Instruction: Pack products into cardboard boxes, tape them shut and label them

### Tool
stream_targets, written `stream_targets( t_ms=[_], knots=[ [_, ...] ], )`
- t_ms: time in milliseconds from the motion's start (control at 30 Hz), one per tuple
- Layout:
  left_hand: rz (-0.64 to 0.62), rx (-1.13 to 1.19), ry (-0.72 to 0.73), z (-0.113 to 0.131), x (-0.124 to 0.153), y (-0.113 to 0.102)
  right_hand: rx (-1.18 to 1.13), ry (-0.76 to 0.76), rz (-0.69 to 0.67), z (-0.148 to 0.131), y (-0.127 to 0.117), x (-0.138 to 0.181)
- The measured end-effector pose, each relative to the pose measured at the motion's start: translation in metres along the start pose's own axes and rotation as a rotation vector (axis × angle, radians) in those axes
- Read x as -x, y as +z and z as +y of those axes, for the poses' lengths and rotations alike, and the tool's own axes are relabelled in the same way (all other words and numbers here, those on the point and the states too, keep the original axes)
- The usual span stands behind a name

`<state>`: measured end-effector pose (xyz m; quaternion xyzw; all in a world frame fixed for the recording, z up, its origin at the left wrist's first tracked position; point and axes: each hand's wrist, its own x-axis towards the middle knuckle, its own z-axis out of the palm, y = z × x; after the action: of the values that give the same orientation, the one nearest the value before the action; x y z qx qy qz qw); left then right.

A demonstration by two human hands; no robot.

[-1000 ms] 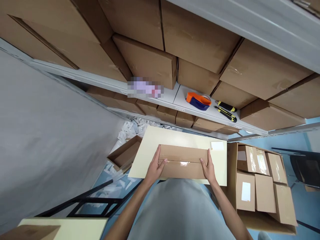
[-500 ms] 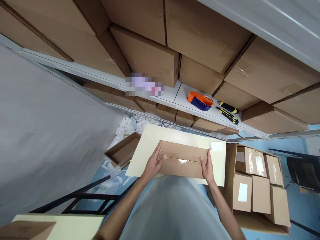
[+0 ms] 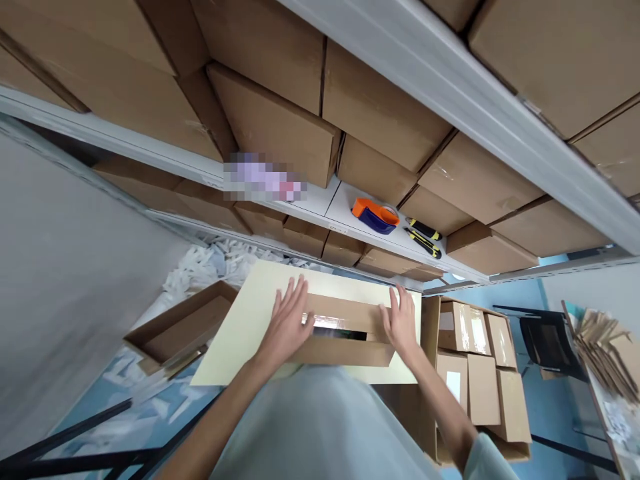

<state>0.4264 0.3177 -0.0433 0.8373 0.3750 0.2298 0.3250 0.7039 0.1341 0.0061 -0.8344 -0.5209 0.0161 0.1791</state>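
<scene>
A long cardboard box [image 3: 345, 308] with shiny tape along its top flap lies on the cream tabletop [image 3: 240, 333] in front of me. Between its flaps is a gap, with something dark inside that I cannot make out. My left hand [image 3: 287, 321] rests over the left end of the box, fingers stretched and apart. At the right end, my right hand [image 3: 401, 323] touches the box with its fingers spread.
Above the table, a shelf [image 3: 310, 200] holds stacked cartons, an orange and blue tape dispenser [image 3: 375, 216] and two utility knives [image 3: 424, 237]. A large carton [image 3: 431, 373] of smaller boxes stands right. An open cardboard tray [image 3: 183, 327] and paper scraps [image 3: 187, 273] lie left.
The top flaps of the box have come apart, opening a gap. Both hands have shifted from gripping its ends to lying spread on them. The view has turned a little to the right.
</scene>
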Motion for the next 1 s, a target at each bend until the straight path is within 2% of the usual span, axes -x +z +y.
stream_targets(
  t_ms=[67, 133, 233, 300, 400, 600, 700, 767, 867, 933, 1000],
  knots=[
    [0.031, 0.029, 0.129, 0.039, -0.049, -0.006, -0.067, -0.143, 0.068, -0.014, -0.030, -0.071],
    [0.066, 0.047, 0.208, 0.078, -0.100, -0.013, -0.073, -0.226, 0.080, -0.032, -0.049, -0.147],
    [0.108, 0.072, 0.242, 0.121, -0.153, -0.020, 0.049, -0.172, -0.051, -0.059, -0.052, -0.233],
    [0.127, 0.092, 0.231, 0.134, -0.162, -0.021, 0.118, -0.066, -0.159, -0.071, -0.046, -0.263],
    [0.149, 0.130, 0.180, 0.131, -0.148, -0.012, 0.165, -0.008, -0.235, -0.075, -0.040, -0.275],
    [0.121, 0.220, 0.051, 0.118, -0.109, 0.007, 0.179, 0.000, -0.252, -0.076, -0.057, -0.268],
    [0.148, 0.288, 0.019, 0.122, -0.088, -0.001, -0.049, -0.025, -0.219, -0.081, -0.061, -0.243],
    [0.218, 0.361, 0.008, 0.126, -0.066, -0.014, -0.374, -0.084, -0.215, -0.088, -0.059, -0.206],
    [0.322, 0.465, 0.000, 0.131, -0.025, -0.036, -0.879, -0.113, -0.251, -0.106, -0.051, -0.127],
    [0.375, 0.483, -0.003, 0.134, 0.003, -0.049, -1.068, -0.037, -0.271, -0.123, -0.047, -0.074],
    [0.398, 0.465, -0.013, 0.135, 0.028, -0.058, -1.159, 0.050, -0.282, -0.140, -0.044, -0.033]
  ],
)
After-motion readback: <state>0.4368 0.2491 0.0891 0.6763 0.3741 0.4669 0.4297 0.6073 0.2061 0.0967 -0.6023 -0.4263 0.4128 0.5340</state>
